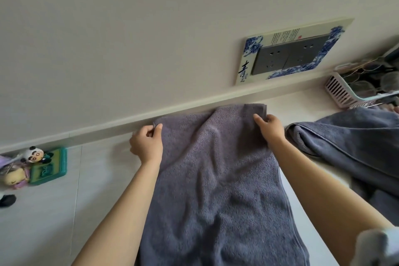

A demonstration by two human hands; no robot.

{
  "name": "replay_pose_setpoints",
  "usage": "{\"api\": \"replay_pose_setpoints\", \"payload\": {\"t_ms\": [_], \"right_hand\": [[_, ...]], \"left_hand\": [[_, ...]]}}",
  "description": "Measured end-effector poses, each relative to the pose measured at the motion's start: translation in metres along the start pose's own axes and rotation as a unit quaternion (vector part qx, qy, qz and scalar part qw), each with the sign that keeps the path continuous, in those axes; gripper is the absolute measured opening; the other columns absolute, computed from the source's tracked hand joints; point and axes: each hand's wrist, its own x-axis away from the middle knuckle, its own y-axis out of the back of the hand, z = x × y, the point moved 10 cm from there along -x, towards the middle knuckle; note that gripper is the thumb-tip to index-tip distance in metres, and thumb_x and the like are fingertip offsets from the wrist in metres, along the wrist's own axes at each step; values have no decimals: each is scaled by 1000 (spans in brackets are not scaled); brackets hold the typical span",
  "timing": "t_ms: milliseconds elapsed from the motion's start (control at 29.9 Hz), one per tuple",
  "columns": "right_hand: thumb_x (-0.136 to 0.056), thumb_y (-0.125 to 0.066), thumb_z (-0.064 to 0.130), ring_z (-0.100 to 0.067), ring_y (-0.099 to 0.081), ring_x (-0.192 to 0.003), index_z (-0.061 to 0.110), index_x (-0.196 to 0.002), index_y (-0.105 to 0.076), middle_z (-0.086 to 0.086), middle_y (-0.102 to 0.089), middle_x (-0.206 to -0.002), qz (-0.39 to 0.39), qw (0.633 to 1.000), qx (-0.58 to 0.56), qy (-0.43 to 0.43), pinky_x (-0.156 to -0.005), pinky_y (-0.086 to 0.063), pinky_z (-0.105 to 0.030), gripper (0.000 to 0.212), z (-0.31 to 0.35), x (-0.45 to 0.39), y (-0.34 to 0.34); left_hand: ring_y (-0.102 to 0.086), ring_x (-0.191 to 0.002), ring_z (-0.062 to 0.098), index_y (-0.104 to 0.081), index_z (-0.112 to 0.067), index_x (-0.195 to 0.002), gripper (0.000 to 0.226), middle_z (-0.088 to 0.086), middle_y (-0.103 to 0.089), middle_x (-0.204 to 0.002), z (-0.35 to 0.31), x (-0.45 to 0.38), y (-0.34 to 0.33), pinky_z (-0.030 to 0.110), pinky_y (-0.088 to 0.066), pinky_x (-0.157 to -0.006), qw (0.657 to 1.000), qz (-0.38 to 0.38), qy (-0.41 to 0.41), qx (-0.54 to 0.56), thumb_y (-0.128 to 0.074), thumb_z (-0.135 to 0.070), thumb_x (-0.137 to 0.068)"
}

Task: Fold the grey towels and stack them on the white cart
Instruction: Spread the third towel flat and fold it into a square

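Fingers of left hand (146,147) and right hand (269,128) pinch the grey towel's (216,190) far corners; I'd tug both level, smoothing the wrinkles between them.

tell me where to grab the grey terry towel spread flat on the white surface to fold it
Grip the grey terry towel at its two far corners by the wall, coming from the near side, over the cloth. It lies lengthwise away from the person, so those corners can be drawn back toward the body. The left hand already pinches the far left corner; the right hand pinches the edge near the right one.
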Motion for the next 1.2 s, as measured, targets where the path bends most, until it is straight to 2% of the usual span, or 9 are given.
{"api": "replay_pose_setpoints", "payload": {"t_ms": [167, 301, 434, 568, 668, 868, 1035, 1102, 1202], "right_hand": [[-94, -54, 28, -11, -36, -66, 18, -69, -50, 2, -39, -65, -21, 958, -284, -25, -59, -27, -28, 27, -1, 12, 23], [-94, -51, 24, -21, -43, -75, 10, -68, -48, -9, -47, -70, 6, 999, -39, -18, -64, -29, -32, 30, -21, 31, 38], [-92, -51, 21, -28, -52, -86, -4, -86, -64, -18, -59, -86, 59, 987, 145, -37, -72, -34, -31, 28, -37, 36, 30], [-92, -52, 27, -33, -59, -90, -6, -89, -66, -25, -65, -90, 30, 994, 105, -8, -76, -41, -37, 36, -19, 33, 31], [-91, -58, 30, -29, -58, -87, -1, -97, -66, -17, -64, -89, 29, 998, 63, 5, -74, -40, -34, 32, -7, 29, 24], [-91, -59, 24, -16, -50, -80, 16, -92, -61, -4, -59, -84, -34, 993, -108, 41, -66, -37, -27, 7, 16, 13, 35], [-91, -60, 29, -15, -54, -85, 14, -113, -64, -1, -62, -91, -1, 993, -117, 2, -77, -44, -29, 27, -2, 8, 21], [-90, -60, 30, -12, -56, -99, 15, -124, -59, 1, -62, -108, 0, 995, -94, 26, -94, -43, -30, 37, -2, 12, 24], [-89, -61, 30, -14, -55, -108, 14, -128, -55, 0, -59, -118, -30, 997, 6, 75, -98, -40, -29, 43, -9, 37, 36]], "left_hand": [[-41, -62, 5, -47, -20, -72, 23, -5, -46, -69, 9, 5, 29, 20, -36, -60, 972, -21, 36, 230, -53, -19, -95], [-46, -67, 24, -48, -10, -73, 24, 6, -50, -68, 55, 15, 18, 36, -37, -63, 990, 87, 84, 74, -52, -21, -93], [-47, -65, 28, -47, -9, -60, 32, 8, -48, -58, 76, 27, 2, 36, -33, -60, 977, 179, 96, -64, -52, -25, -87], [-47, -60, 27, -41, -9, -56, 47, 10, -49, -59, 53, 15, -4, 35, -34, -61, 978, 178, 97, -54, -54, -38, -90], [-51, -74, 20, -57, -12, -72, 25, 9, -57, -76, 34, 5, -14, 30, -37, -67, 980, 163, 109, 44, -64, -30, -88], [-62, -99, 25, -66, -3, -108, 26, 13, -69, -106, -2, -26, 24, 27, -44, -85, 992, -13, 34, 118, -62, -20, -89], [-57, -93, 15, -65, -5, -112, 30, 7, -66, -106, 11, -25, 12, 21, -39, -79, 992, 25, 53, 116, -59, -27, -92], [-58, -93, 14, -63, -7, -113, 32, 5, -66, -107, 17, -19, 10, 21, -41, -81, 990, 38, 60, 126, -61, -30, -90], [-59, -104, 16, -56, -7, -121, 42, 9, -62, -119, 32, 4, 13, 24, -41, -91, 992, 59, 55, 101, -63, -32, -89]]}}
